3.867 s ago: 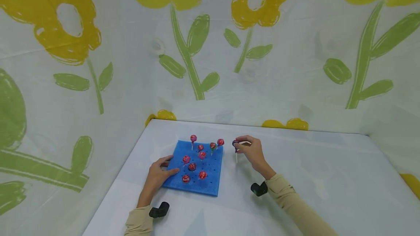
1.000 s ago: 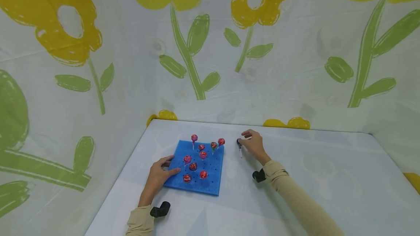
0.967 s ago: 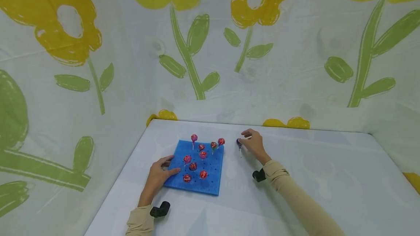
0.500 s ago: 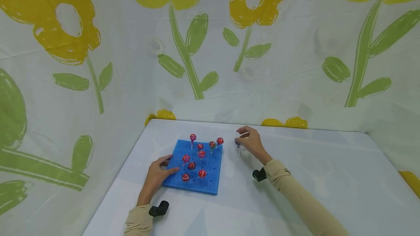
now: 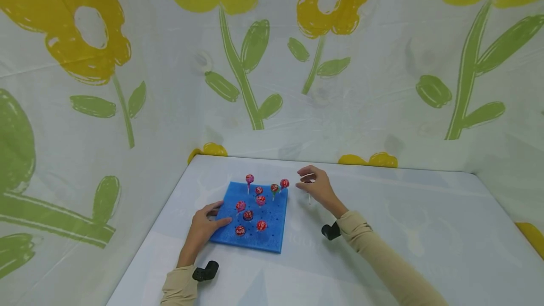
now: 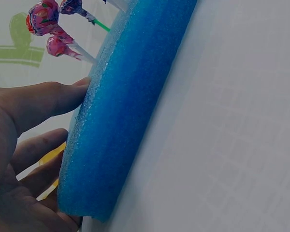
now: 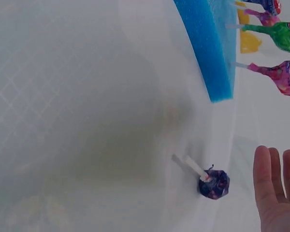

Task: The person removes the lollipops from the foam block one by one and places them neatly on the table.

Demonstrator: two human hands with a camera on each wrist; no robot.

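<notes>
Right hand [image 5: 321, 189] shifted, empty; left hand [image 5: 202, 227] grips foam [image 5: 272, 240]; right wristcam uncovers purple lollipop [image 7: 215, 185].

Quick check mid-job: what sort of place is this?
Probably a makeshift indoor recording booth: a flower-printed backdrop hangs behind and at both sides of a white table, and small black devices sit at both wrists.

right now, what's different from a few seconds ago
The right hand has let go of the dark purple lollipop, which now rests on the table, and has shifted left toward the blue board. The left hand still holds the board's edge, and the lollipops in it look unchanged.
</notes>
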